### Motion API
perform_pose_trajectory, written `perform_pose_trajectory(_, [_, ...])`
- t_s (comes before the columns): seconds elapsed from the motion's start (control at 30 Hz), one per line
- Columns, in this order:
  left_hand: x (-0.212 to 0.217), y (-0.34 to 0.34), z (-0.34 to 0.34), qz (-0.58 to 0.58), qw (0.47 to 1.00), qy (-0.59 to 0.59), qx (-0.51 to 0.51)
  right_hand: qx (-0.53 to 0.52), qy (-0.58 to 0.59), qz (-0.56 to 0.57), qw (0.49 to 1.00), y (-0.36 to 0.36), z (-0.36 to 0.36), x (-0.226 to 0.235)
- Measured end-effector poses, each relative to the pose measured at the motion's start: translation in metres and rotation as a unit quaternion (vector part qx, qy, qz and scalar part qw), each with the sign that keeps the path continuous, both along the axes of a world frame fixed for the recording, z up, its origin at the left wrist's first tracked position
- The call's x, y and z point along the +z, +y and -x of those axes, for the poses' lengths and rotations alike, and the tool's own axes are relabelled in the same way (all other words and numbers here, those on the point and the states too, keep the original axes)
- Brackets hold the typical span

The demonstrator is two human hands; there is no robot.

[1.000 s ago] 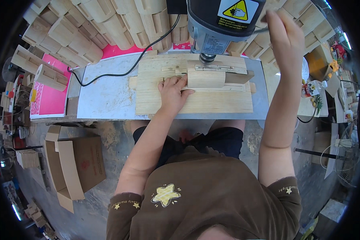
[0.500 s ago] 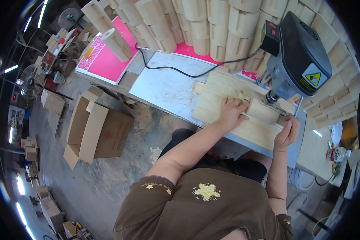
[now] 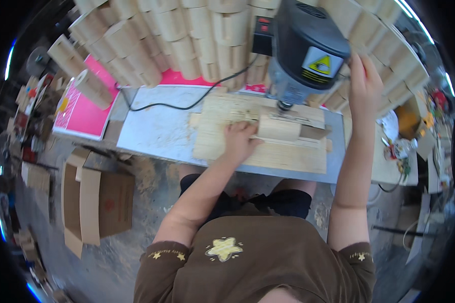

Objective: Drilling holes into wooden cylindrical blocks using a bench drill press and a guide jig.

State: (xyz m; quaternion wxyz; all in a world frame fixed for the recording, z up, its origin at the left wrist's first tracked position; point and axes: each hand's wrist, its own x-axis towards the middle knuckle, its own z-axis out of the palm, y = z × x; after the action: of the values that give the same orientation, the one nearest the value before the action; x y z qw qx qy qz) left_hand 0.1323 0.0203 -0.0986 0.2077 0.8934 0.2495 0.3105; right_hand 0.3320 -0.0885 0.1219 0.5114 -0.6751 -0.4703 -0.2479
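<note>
A pale wooden cylinder lies sideways on a plywood board, under the chuck of a black and grey drill press. My left hand is at the cylinder's left end, its fingers and thumb closed against it. A wooden block sits by the cylinder's right end. My right hand is raised beside the drill press head, closed around the feed lever, most of which it hides.
Stacked wooden cylinders line the back, with two more at the left on a pink sheet. A black cable crosses the metal bench top. An open cardboard box stands on the floor at left. A jar is at right.
My right hand has risen from beside the board to the drill press head, and the chuck sits higher. My left hand stays at the cylinder's end. The whole view has shifted.
</note>
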Motion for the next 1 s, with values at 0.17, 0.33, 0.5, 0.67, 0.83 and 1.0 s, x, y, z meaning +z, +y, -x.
perform_pose_trajectory(0.17, [0.010,0.001,-0.007,0.116,0.992,0.034,-0.021,-0.016,0.068,0.117,0.991,0.035,-0.050,0.015])
perform_pose_trajectory(0.33, [0.009,-0.005,-0.020,0.173,0.985,-0.009,0.014,0.146,0.166,0.117,0.968,0.001,-0.039,-0.022])
perform_pose_trajectory(0.5, [0.003,-0.001,-0.021,0.187,0.977,-0.101,-0.025,0.097,0.081,0.413,0.902,-0.044,-0.008,-0.098])
perform_pose_trajectory(0.67, [0.021,0.010,0.017,0.204,0.967,-0.128,-0.082,0.191,0.150,0.377,0.894,-0.074,0.008,-0.127])
perform_pose_trajectory(0.83, [0.065,0.037,0.101,0.371,0.906,-0.149,-0.135,0.213,0.284,0.344,0.869,-0.098,0.047,-0.131])
perform_pose_trajectory(1.0, [0.110,0.089,0.192,0.262,0.962,-0.081,0.012,0.238,0.313,0.288,0.873,-0.106,0.066,-0.145])
